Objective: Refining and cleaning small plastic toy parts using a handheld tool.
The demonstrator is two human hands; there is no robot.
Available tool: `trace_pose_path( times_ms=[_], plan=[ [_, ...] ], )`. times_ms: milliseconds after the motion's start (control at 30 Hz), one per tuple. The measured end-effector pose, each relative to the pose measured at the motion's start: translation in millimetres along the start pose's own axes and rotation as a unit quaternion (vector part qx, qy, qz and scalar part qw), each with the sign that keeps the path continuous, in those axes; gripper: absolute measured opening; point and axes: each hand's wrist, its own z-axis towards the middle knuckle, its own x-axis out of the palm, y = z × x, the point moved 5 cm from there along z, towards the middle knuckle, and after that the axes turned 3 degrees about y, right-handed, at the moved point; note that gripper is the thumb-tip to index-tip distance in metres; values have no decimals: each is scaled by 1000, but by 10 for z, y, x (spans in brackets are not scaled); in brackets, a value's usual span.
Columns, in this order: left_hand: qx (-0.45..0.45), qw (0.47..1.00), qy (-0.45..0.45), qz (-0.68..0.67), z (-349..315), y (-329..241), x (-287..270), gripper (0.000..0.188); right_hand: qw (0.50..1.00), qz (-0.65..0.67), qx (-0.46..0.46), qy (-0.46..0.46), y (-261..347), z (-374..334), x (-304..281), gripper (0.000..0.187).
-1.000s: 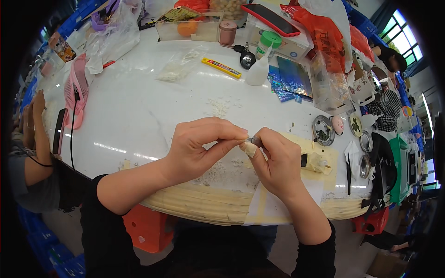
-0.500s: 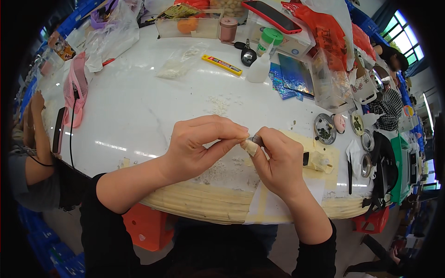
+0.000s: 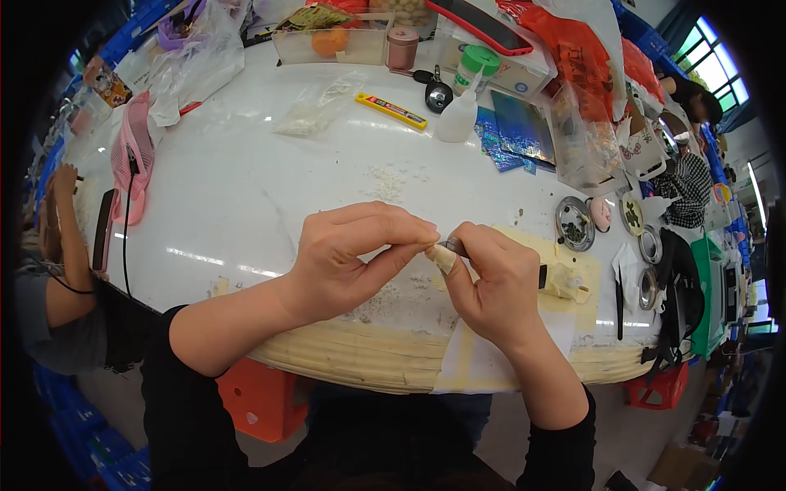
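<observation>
Over the near middle of the white table (image 3: 221, 188), my two hands meet fingertip to fingertip. My left hand (image 3: 348, 258) is closed in a pinch, and whatever lies between its thumb and forefinger is too small to make out. My right hand (image 3: 495, 278) is curled around a small grey metal blade (image 3: 453, 245), whose short end points at the left fingertips. Its handle is hidden in the palm. Pale tape (image 3: 443, 259) wraps the right thumb, which sits just under the blade. Whitish crumbs (image 3: 372, 307) lie on the table below my hands.
Beyond my hands are a yellow packet (image 3: 391, 111), a white squeeze bottle (image 3: 457, 119) and car keys (image 3: 438, 96). To the right lie a taped piece (image 3: 566, 283), round metal tins (image 3: 575, 223) and a black thin tool (image 3: 620, 311). A pink cap (image 3: 135, 155) and another person's arm (image 3: 70, 221) are at left.
My hands keep almost the same pose, fingertips together. The view has shifted very slightly. At left, the other person's hand has moved a little.
</observation>
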Motion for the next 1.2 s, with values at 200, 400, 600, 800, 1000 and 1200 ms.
trace_pose_path(
  times_ms=[200, 400, 600, 800, 1000, 1200],
  plan=[
    [-6, 1000, -1, -5, -4, -5, 5, 16, 1000, -13, -13, -5, 10, -8, 6, 17],
    [-4, 1000, -2, -4, -5, -19, -8, 18, 1000, -15, -8, -8, 4, 7, 2, 23],
    [0, 1000, -1, -5, -9, -2, -2, 20, 1000, -13, -6, -1, 3, 5, 14, 23],
    [3, 1000, 3, -3, -5, 8, 8, 20, 1000, -16, -4, 2, -2, 2, 10, 21],
    [3, 1000, 5, 1, 0, -3, -4, 19, 1000, -15, -8, 20, 19, 12, -9, 19],
    [-11, 1000, 5, -11, -6, 19, -1, 19, 1000, -10, -4, 7, -5, 15, 5, 20]
  ],
)
